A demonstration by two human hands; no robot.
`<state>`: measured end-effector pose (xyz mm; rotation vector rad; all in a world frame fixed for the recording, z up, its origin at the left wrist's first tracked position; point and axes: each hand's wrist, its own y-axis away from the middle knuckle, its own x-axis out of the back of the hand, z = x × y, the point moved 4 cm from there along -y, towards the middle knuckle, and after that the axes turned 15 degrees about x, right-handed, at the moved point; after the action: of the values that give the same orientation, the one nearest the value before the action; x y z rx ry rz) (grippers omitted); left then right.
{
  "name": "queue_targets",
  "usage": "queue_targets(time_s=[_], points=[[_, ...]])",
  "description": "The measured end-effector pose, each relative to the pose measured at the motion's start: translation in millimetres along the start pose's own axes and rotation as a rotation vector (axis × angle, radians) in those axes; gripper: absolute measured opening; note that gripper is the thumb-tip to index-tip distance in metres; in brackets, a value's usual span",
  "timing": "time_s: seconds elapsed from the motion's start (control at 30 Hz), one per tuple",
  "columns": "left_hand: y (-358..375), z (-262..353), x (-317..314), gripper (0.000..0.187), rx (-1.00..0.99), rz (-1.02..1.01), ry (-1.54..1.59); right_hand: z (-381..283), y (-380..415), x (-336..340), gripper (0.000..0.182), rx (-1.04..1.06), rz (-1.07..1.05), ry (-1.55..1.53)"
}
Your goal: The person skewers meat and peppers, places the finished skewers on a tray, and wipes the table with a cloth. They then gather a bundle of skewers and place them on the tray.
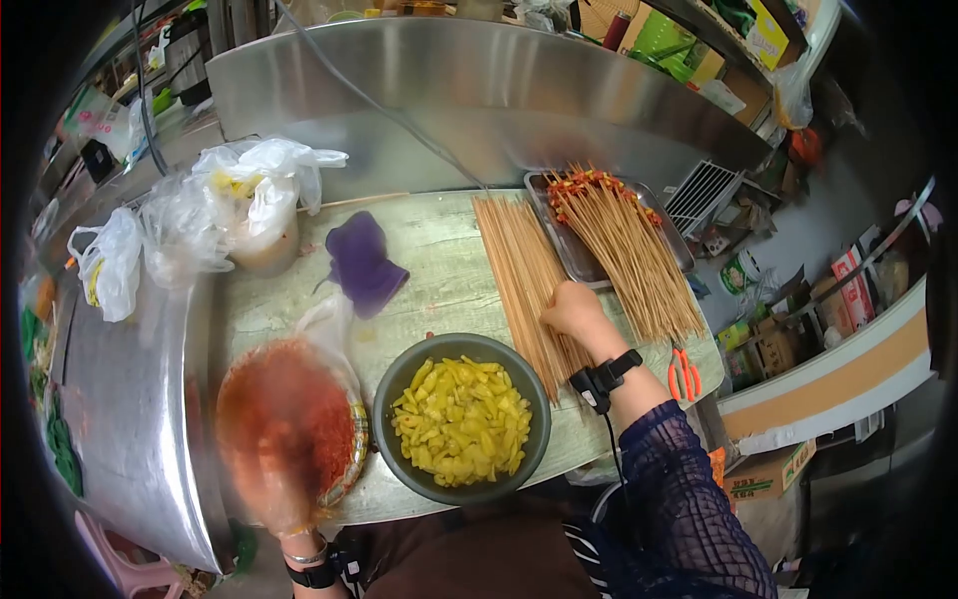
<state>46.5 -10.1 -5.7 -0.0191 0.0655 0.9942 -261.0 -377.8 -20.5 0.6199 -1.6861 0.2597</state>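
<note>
My left hand (277, 489), in what looks like a clear plastic glove, is over a bowl of red minced or shredded meat (329, 419). A blur covers its fingers, so I cannot see what they hold. My right hand (581, 315) rests on a bundle of bare bamboo skewers (514, 270), its fingers pinched at the bundle's edge. Between my hands stands a grey bowl (540, 424) full of yellow-green pickled peppers (461, 419). Beyond the right hand, a metal tray (544, 215) carries loaded skewers (634, 250) with red and yellow pieces at their far ends.
Orange-handled pliers or scissors (685, 374) lie at the table's right edge. A purple cloth or glove (364, 265) is at the back middle. White plastic bags (264, 180) sit around a tub at the back left. A steel panel (439, 100) rises behind the table (449, 309).
</note>
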Motion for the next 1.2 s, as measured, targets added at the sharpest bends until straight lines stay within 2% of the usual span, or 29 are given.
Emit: queue_targets(time_s=[0.03, 0.13, 0.2, 0.3, 0.4, 0.6, 0.73, 0.8, 0.83, 0.87, 0.93, 0.97, 1.03, 1.1, 1.17, 1.2], points=[[0, -2, 1, 0.033, 0.016, -0.002, 0.052, 1, 2, 2, 0.027, -0.001, 0.010, -0.028], [1, 0, 2, 0.032, -0.028, 0.063, -0.088, -4, 9, 12, 0.029, -0.012, 0.035, -0.110], [3, 2, 0, 0.032, 0.027, 0.049, -0.027, -8, 14, 19, 0.029, -0.040, 0.035, -0.165], [4, 2, -3, 0.031, 0.026, 0.027, 0.108, -9, 11, 16, 0.028, 0.000, 0.074, -0.014], [4, 1, -6, 0.031, -0.003, 0.012, 0.170, -10, 5, 9, 0.028, 0.022, -0.059, -0.076], [6, 1, -3, 0.031, 0.008, 0.021, 0.169, -3, 8, 12, 0.028, -0.050, -0.088, -0.240], [6, -2, -4, 0.030, 0.082, 0.062, 0.205, 7, 12, 19, 0.027, 0.140, 0.070, -0.154], [7, 8, -6, 0.028, 0.044, 0.070, 0.065, 5, 16, 30, 0.026, 0.293, 0.201, -0.063], [8, 12, -5, 0.028, 0.031, 0.076, -0.012, 11, 15, 31, 0.024, 0.315, 0.128, -0.263], [7, 9, -3, 0.027, 0.020, 0.082, -0.029, -6, 33, 50, 0.019, 0.239, 0.024, -0.630], [3, -3, 5, 0.026, 0.015, 0.100, -0.086, -21, 55, 74, 0.009, 0.259, 0.122, -0.979], [9, 15, -11, 0.026, 0.031, 0.037, 0.073, -33, 69, 87, 0.009, 0.236, 0.197, -1.096], [7, 11, -9, 0.026, 0.005, 0.060, 0.070, -52, 85, 99, 0.014, 0.367, 0.358, -1.311], [4, 9, -8, 0.026, 0.030, 0.045, 0.025, -73, 102, 92, 0.015, 0.395, 0.485, -1.383], [-1, -2, -3, 0.028, 0.102, 0.030, 0.096, -104, 120, 72, 0.015, 0.488, 0.540, -1.380], [-1, 4, -9, 0.030, 0.124, 0.022, 0.262, -117, 129, 60, 0.014, 0.519, 0.486, -1.377]])
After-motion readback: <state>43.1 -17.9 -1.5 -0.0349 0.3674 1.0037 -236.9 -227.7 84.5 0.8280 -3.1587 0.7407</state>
